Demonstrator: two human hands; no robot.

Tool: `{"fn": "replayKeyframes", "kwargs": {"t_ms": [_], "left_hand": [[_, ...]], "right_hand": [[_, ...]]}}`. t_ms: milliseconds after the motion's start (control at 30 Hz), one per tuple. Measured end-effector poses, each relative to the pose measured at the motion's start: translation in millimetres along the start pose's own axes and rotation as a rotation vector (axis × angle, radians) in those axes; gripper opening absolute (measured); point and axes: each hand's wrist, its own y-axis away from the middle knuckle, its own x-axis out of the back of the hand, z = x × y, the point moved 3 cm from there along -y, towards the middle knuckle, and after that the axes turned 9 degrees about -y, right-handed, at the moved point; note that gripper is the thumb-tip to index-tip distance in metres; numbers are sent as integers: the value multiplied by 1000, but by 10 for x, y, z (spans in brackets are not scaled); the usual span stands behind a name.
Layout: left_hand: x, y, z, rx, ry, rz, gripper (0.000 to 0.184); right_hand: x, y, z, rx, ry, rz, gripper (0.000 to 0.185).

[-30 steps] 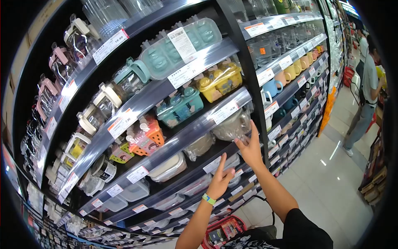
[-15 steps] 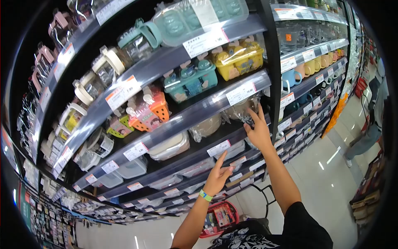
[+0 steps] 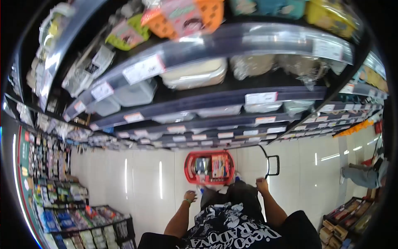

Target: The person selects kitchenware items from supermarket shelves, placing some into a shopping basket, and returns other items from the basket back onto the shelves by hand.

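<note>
My left hand (image 3: 190, 196) hangs low at my left side, fingers loosely apart and holding nothing; a yellow-green band is on its wrist. On the right, my right hand (image 3: 261, 185) is down by my hip with its fingers curled. Just above it is the black pull handle (image 3: 273, 165) of a red shopping basket (image 3: 190, 171); whether hand and handle touch is unclear. Inside the basket lie a dark package (image 3: 202, 165) and a red-and-white package (image 3: 220, 165). Plastic-wrapped brown containers (image 3: 253, 66) sit on the shelf ahead, away from both hands.
Tall shelving (image 3: 182, 99) spans the front, holding orange (image 3: 211, 18) and yellow (image 3: 331, 18) baskets and lidded boxes (image 3: 137, 92). Display stands are at left (image 3: 95, 224) and lower right (image 3: 338, 224). Another person's legs (image 3: 365, 174) show at the right.
Both hands have come down from the shelf to my sides. The right one has left the wrapped container, which remains there. My view has tilted downward, bringing the red basket fully into sight.
</note>
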Motion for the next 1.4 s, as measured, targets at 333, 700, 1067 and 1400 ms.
{"fn": "replayKeyframes", "kwargs": {"t_ms": [333, 700, 1067, 1400], "left_hand": [[3, 1029, -1954, 180, 592, 119, 29], [51, 778, -1536, -60, 664, 211, 22], [62, -426, -1921, -44, 184, 148, 27], [353, -2720, -1446, -64, 117, -158, 22]], "right_hand": [[-297, 25, 858, 477, 1085, -630, 27], [-1348, 476, -965, -184, 176, -522, 20], [-2173, 905, -443, -398, 210, -457, 21], [-3610, -163, 454, -404, 146, -474, 53]]}}
